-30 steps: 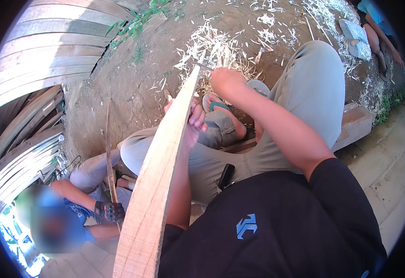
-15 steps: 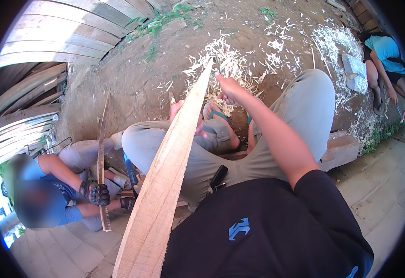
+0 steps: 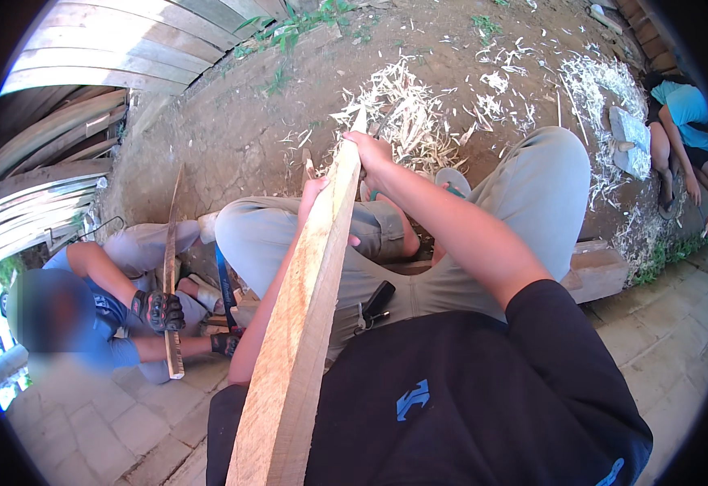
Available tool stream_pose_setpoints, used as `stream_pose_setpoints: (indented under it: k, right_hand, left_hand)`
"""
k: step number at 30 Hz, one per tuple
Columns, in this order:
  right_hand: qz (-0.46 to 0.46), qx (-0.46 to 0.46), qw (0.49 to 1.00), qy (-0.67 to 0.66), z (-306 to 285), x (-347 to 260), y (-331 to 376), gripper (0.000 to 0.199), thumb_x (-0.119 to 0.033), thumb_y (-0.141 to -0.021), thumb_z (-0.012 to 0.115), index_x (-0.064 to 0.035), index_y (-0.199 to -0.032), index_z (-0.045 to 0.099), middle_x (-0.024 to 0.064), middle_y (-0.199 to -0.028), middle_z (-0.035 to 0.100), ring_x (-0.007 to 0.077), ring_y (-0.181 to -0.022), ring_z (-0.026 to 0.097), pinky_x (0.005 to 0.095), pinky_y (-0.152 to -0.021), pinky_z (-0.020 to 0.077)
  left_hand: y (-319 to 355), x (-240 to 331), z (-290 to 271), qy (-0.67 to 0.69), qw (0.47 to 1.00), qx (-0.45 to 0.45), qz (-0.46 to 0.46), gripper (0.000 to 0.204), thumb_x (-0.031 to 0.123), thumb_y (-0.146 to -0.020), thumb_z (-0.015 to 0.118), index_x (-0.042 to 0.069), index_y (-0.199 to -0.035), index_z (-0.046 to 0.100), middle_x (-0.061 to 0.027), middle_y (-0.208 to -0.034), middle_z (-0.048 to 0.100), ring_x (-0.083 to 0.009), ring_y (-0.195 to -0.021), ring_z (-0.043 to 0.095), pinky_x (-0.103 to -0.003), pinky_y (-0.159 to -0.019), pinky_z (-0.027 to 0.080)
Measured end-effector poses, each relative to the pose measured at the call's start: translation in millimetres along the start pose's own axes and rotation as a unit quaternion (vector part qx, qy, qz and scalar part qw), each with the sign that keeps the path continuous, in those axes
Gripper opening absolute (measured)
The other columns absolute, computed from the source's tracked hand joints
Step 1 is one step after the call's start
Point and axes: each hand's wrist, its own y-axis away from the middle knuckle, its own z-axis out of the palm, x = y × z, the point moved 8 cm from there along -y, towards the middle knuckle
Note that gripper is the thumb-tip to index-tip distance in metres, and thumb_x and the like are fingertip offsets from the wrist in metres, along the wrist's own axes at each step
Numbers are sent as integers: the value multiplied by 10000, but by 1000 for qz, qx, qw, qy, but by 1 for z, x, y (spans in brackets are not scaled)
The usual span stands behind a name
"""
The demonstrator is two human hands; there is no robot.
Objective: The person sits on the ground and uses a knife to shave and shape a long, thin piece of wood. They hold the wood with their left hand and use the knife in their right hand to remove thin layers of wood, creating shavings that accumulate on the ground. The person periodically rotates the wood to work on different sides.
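Note:
A long pale piece of timber [image 3: 297, 300], sawn rough and tapered to a narrow point at its far end, slants over my lap from the lower edge. My left hand [image 3: 312, 194] wraps around it from the left and beneath; fingertips show on its right side. Close to the tip, my right hand [image 3: 370, 152] is closed on the timber's right side, thumb along the top. A thin dark curved edge shows just beyond the right hand; I cannot make out what it is. A small pointed brown piece sticks up beside my left hand, its lower part hidden.
Wood shavings [image 3: 406, 105] lie heaped on the dirt beyond my feet. At left, a gloved person holds a long thin wooden strip [image 3: 172, 275]. Another person sits at far right by a pale block [image 3: 629, 142]. Stacked planks [image 3: 46, 154] stand at left. Keys [image 3: 376, 306] lie on my lap.
My right hand has come back from beyond the tip and taken hold of the timber. The timber has rolled, showing more of its right side, and its tip sits slightly lower in view.

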Motion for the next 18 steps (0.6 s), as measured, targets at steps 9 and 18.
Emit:
stream_pose_setpoints:
  k: [9,18]
  right_hand:
    - [-73,-66,970,223,-7,-12,-26,346,-298,-849,683,34,-766,632,93,-595,594,197,-431,558,341,-409,419]
    - [-173,-110,682,702,-40,-138,22,551,-410,-968,496,122,-983,638,254,-826,669,350,-710,678,447,-673,529]
  left_hand:
    - [-15,-17,-8,73,991,-115,6,612,585,-919,388,60,-1158,593,-165,-673,573,-334,-603,622,-577,-599,568]
    - [-38,-17,-3,14,975,-212,-65,763,700,-882,329,12,-1129,548,-214,-681,586,-402,-577,624,-557,-550,554]
